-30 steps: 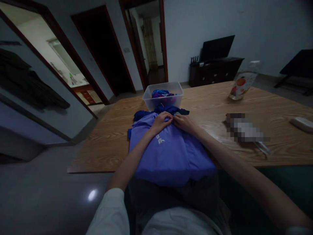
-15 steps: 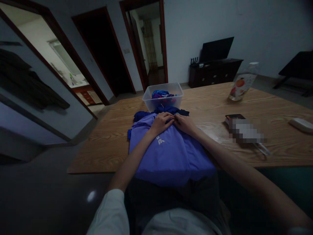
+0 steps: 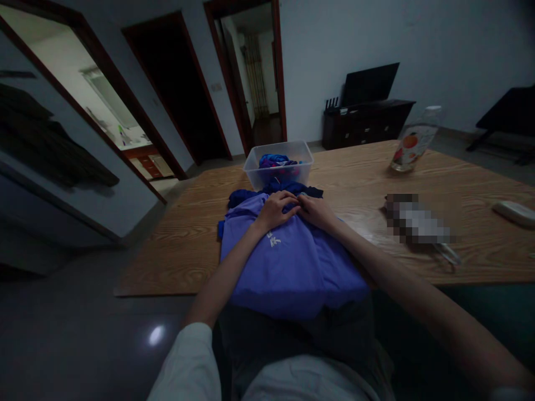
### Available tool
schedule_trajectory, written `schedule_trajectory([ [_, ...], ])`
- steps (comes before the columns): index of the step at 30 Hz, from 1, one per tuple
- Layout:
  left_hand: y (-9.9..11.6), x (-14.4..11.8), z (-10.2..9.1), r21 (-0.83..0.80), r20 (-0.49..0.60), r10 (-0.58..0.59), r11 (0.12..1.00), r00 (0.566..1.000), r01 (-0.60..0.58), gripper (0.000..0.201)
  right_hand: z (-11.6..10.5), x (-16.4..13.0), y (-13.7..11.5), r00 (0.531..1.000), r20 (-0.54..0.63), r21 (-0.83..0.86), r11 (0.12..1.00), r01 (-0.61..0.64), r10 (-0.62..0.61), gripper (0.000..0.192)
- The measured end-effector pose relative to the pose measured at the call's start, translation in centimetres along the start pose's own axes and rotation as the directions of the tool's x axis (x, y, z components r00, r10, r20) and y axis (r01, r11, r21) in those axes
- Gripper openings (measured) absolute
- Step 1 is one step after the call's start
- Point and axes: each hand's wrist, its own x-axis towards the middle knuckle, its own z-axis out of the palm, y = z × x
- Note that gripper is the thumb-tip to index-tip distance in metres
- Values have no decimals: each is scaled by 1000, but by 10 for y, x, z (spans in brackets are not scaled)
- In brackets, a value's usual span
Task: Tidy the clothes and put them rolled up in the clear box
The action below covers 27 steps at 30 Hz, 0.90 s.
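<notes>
A purple garment [image 3: 292,267] with a small white print lies spread on the near edge of the wooden table [image 3: 418,184] and hangs over my lap. My left hand [image 3: 276,209] and my right hand [image 3: 316,210] meet at its far end, fingers pinching the fabric near the collar. A darker blue cloth [image 3: 246,196] lies bunched just beyond the hands. Behind it stands a clear plastic bin [image 3: 279,162] with colourful clothes inside.
A plastic bottle [image 3: 413,140] with a fruit label stands at the back right of the table. A blurred flat object [image 3: 418,223] and a white remote-like thing [image 3: 515,211] lie to the right. Doorways open at the left; a dark cabinet stands against the far wall.
Both hands stay at the garment's collar with only slight finger movement. The view has shifted a little.
</notes>
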Motion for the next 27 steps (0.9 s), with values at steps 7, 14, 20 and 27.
schedule_trajectory([
  [7,2,1,-1,-6,0,0,1000,1000,0,22,0,0,0,1000,18,7,1000,6,-6,26],
  [14,2,1,0,16,16,-3,1000,1000,3,24,0,0,1,1000,17,11,1000,13,-13,25],
  [20,6,1,-1,29,34,18,999,999,-19,26,-1,-1,1,1000,20,24,1000,10,-10,25],
  [27,7,0,-1,27,47,20,999,999,-21,26,2,0,3,1000,25,32,999,4,-5,26],
])
